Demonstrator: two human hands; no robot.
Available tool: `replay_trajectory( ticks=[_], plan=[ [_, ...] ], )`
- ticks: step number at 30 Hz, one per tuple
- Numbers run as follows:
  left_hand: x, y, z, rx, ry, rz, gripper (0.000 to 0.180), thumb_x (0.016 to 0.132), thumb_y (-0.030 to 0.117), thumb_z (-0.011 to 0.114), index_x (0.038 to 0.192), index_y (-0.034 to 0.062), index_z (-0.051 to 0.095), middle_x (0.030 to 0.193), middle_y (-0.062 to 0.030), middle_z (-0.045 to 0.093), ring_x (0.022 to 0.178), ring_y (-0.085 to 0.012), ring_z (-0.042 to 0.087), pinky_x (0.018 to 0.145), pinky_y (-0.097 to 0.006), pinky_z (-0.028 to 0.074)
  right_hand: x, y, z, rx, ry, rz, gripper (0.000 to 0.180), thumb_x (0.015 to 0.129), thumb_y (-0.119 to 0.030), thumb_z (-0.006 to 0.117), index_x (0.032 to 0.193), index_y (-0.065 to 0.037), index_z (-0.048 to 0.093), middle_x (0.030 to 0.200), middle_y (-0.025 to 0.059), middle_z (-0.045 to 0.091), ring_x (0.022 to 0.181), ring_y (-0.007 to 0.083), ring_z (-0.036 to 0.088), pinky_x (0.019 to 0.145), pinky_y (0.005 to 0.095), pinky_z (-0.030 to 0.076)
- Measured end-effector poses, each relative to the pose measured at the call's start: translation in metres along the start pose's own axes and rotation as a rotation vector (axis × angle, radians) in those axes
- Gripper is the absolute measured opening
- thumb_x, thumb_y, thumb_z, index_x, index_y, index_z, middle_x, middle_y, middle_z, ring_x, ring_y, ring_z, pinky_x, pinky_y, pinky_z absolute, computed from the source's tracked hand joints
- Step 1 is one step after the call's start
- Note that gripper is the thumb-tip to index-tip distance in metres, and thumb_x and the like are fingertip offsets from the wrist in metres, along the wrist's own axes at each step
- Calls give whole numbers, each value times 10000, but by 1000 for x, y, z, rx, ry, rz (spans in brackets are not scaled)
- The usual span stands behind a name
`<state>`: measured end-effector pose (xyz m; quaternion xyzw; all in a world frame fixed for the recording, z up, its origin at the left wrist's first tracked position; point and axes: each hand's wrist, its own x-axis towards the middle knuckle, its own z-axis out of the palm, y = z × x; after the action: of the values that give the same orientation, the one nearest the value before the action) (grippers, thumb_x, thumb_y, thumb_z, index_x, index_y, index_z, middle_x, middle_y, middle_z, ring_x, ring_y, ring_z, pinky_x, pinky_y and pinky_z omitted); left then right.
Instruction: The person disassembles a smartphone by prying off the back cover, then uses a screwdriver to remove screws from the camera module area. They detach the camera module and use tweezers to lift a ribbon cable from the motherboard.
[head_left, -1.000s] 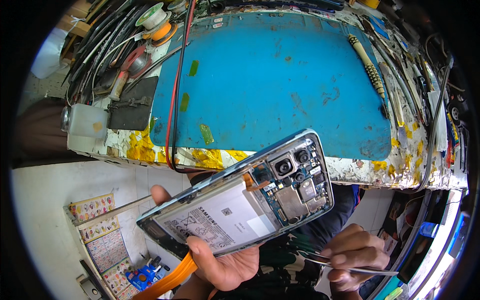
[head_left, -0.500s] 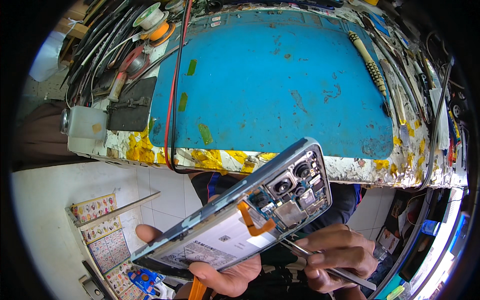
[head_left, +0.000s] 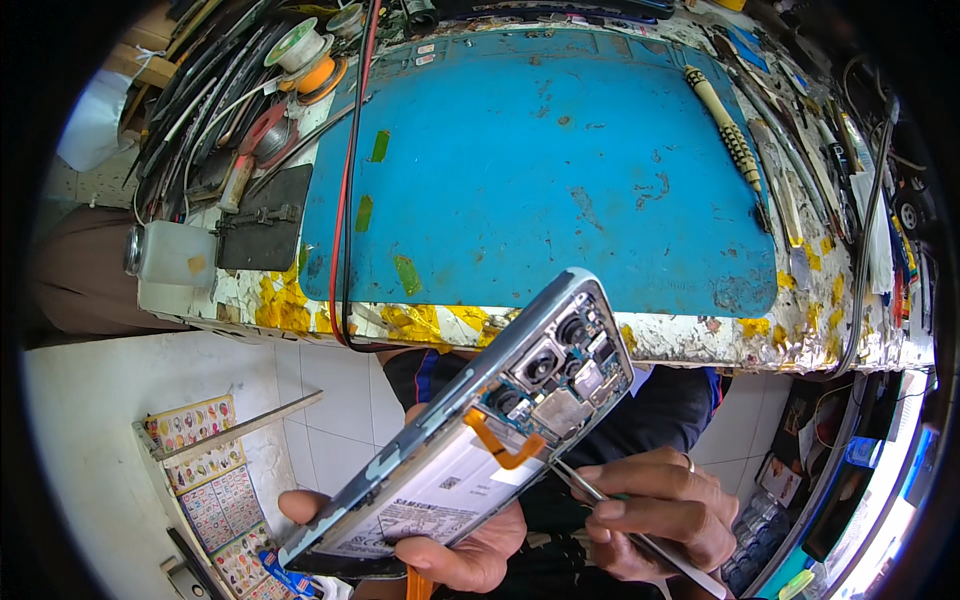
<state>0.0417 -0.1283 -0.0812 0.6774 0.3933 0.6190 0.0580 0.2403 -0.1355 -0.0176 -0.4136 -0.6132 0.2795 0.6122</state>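
My left hand (head_left: 465, 550) grips the lower end of an opened smartphone (head_left: 420, 490), thumb over its edge and a finger behind the far side. The phone is tilted, its camera end up and to the right. Its back is off, so the camera modules (head_left: 556, 350), circuit board and pale battery (head_left: 440, 495) show. An orange flex cable (head_left: 500, 445) bends across the battery's upper end. Closed around metal tweezers (head_left: 640, 535), my right hand (head_left: 670, 510) holds their tips at the phone's near edge beside that cable. Contact of the tips is hard to make out.
Beyond the phone lies a blue work mat (head_left: 540, 180) on a worn bench. Red and black leads (head_left: 350, 200) hang over its left side. A knurled-handled tool (head_left: 722, 120) rests at the right. Wire spools (head_left: 300, 50) and a plastic bottle (head_left: 178, 254) stand left.
The phone has shifted slightly left and tilts more steeply. My right hand and tweezers have moved a little left with it, the tips now at the edge near the orange cable.
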Motion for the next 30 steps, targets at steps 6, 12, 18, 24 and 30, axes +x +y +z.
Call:
replay_trajectory(
  ticks=[6, 12, 18, 24, 30],
  plan=[
    [21, 28, 43, 195, 125, -86, 534, 1091, 306, 357, 1584, 193, 185, 1581, -329, 181, 1316, -525, 446, 996, -542, 518, -4, 0, 7, -39, 71, -88, 214, 708, 6, 806, 891, 74, 718, 849, 236, 713, 746, 267, 722, 620, 299, 619],
    [40, 46, 48, -351, 240, -485, 618, 1080, 390, 339, 1613, 222, 73, 1600, -278, 200, 1402, -467, 372, 1091, -538, 435, -8, 5, 9, -137, 61, -246, 174, 775, -57, 762, 890, 70, 730, 861, 250, 715, 763, 265, 725, 628, 290, 620],
    [49, 74, 70, -205, 516, -822, 645, 1068, 474, 304, 1616, 226, 71, 1606, -261, 208, 1427, -464, 330, 1139, -554, 366, -13, 1, 7, -67, 35, -146, 189, 791, 6, 797, 929, 16, 668, 907, 247, 710, 707, 294, 724, 611, 335, 612],
    [42, 61, 80, -188, 646, -468, 633, 1068, 443, 316, 1603, 156, 140, 1580, -292, 245, 1419, -470, 333, 1116, -586, 391, -15, -3, 5, 84, 33, -3, 179, 818, -32, 795, 934, 19, 669, 934, 258, 710, 786, 319, 739, 642, 356, 615],
    [17, 55, 70, -62, 429, -281, 615, 1070, 427, 318, 1591, 137, 167, 1567, -312, 250, 1392, -473, 367, 1094, -574, 420, -15, -1, 4, -132, -30, -238, 167, 822, -57, 712, 938, 60, 739, 998, 267, 720, 807, 259, 736, 650, 305, 621]
  ],
)
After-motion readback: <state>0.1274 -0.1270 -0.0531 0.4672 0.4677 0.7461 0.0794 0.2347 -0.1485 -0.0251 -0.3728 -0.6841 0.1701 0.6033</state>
